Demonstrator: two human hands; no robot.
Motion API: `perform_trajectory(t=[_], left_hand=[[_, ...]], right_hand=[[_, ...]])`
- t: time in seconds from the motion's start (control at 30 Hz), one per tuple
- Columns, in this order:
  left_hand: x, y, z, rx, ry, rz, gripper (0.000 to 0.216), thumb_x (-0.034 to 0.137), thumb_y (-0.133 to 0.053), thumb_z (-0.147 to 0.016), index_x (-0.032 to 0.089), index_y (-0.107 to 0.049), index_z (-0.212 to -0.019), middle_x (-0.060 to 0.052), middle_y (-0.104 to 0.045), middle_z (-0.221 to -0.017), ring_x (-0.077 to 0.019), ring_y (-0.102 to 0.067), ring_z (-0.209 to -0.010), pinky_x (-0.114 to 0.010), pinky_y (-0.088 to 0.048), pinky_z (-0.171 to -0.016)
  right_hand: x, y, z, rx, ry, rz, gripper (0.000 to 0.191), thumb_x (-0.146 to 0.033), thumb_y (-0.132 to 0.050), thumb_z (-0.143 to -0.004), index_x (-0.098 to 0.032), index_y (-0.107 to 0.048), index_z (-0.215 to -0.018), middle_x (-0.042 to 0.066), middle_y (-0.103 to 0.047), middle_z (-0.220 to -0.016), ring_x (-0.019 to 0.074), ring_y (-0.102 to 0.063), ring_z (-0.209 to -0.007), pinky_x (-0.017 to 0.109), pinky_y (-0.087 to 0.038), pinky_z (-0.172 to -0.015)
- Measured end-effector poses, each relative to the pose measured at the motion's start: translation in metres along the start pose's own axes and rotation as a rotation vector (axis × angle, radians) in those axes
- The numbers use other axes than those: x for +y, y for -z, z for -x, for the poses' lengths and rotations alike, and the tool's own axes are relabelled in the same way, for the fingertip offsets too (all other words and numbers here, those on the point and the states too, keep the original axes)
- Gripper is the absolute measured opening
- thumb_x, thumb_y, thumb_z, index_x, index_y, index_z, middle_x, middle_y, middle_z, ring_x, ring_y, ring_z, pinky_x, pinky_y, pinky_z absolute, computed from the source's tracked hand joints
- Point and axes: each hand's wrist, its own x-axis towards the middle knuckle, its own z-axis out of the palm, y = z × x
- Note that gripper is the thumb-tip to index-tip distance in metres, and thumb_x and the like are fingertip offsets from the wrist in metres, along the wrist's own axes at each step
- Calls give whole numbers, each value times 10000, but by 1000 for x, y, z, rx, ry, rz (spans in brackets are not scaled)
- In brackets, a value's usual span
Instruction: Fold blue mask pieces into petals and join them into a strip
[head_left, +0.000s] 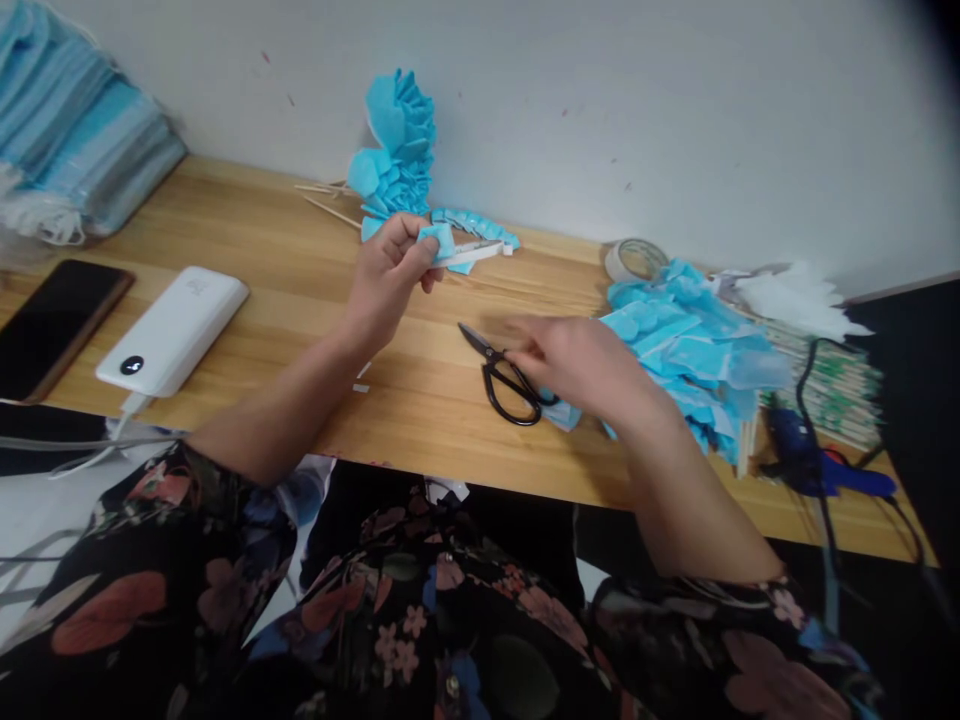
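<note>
My left hand (397, 255) is closed, pinching a small folded piece of blue fabric (441, 238) between thumb and fingers. Beside that piece a narrow white strip (480, 253) sticks out to the right; whether it is held too is unclear. Black-handled scissors (511, 392) lie on the table with blades pointing up and left. Over their handles hovers my right hand (570, 360), smeared by motion, its fingers too blurred to read. A heap of blue fabric pieces (686, 335) lies just right of it.
Blue fabric flowers (401, 150) on sticks lean by the wall. A tape roll (636, 258), a bundle of sticks (825, 390) and a blue glue gun (832, 470) with a cord are right. Left are a power bank (176, 325), a phone (60, 325) and stacked masks (82, 120).
</note>
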Motion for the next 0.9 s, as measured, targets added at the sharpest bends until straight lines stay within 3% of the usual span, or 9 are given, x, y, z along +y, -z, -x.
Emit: perform_trajectory(t=[0.1, 0.2, 0.33, 0.4, 0.57, 0.73, 0.9], left_hand=[[-1, -2, 1, 0, -1, 33, 310, 413, -749, -1017, 233, -555, -855, 43, -631, -671, -96, -605, -605, -251, -454, -557], [-4, -1, 1, -3, -15, 76, 314, 424, -770, -999, 240, -564, -850, 41, -620, -655, -108, -614, -596, -254, -459, -548], [-5, 1, -2, 12, 18, 69, 312, 420, -800, -971, 240, -571, -861, 50, -606, -646, -107, -615, -582, -239, -456, -546], [-4, 1, -4, 22, 25, 69, 297, 407, -799, -967, 238, -578, -862, 50, -617, -654, -101, -599, -571, -231, -461, -544], [-3, 0, -5, 33, 17, 83, 254, 336, -767, -975, 233, -582, -835, 47, -620, -661, -95, -566, -549, -226, -471, -524], [-4, 0, -3, 20, -1, 71, 241, 341, -759, -975, 226, -587, -852, 46, -600, -671, -92, -568, -555, -231, -472, -536], [-4, 1, -2, 4, -41, 119, 249, 388, -785, -938, 240, -616, -830, 33, -622, -670, -102, -564, -564, -241, -472, -531]], right_hand=[[-19, -7, 13, -163, 21, 261, 382, -305, -675, -985, -165, -729, -1336, 165, -829, -1011, 309, -762, -810, 350, -468, -650], [-21, -17, 14, -112, 7, 245, 403, -240, -626, -985, -129, -698, -1366, 198, -817, -1072, 295, -762, -821, 348, -471, -655], [11, -11, 10, -52, -89, -187, 426, -264, -694, -900, -200, -715, -1320, 44, -800, -887, 212, -717, -751, 300, -475, -655], [30, -3, 10, 43, -149, -463, 448, -298, -732, -856, -207, -718, -1294, 16, -760, -837, 190, -692, -717, 300, -497, -652], [52, 4, 20, 92, -310, -1157, 562, -391, -896, -738, -232, -709, -1243, -27, -656, -789, 158, -669, -714, 307, -569, -670], [57, -2, 30, 183, -328, -1356, 481, -472, -858, -837, -250, -681, -1225, -52, -582, -740, 122, -571, -651, 329, -629, -776], [61, -6, 36, 180, -303, -1392, 515, -584, -774, -919, -277, -612, -1300, -15, -699, -805, 152, -689, -687, 351, -623, -813]])
